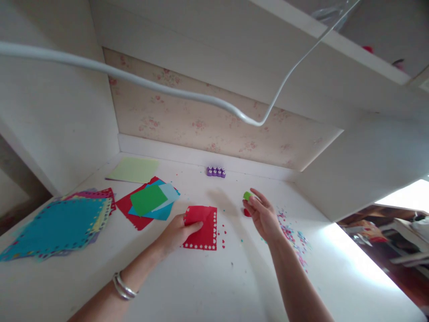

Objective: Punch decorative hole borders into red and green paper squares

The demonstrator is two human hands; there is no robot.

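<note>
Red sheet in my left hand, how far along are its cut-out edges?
Looks done: the red sheet has rows of cut-outs along its right and bottom edges. In hand: your left hand holds the sheet, your right hand what looks like a green punch. Probably left: most of the top edge, which looks plain. Your hand partly hides the left edge.

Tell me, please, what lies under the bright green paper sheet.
Pale blue paper, deeper blue paper and red paper stick out beneath the bright green sheet; anything fully covered cannot be seen.
</note>
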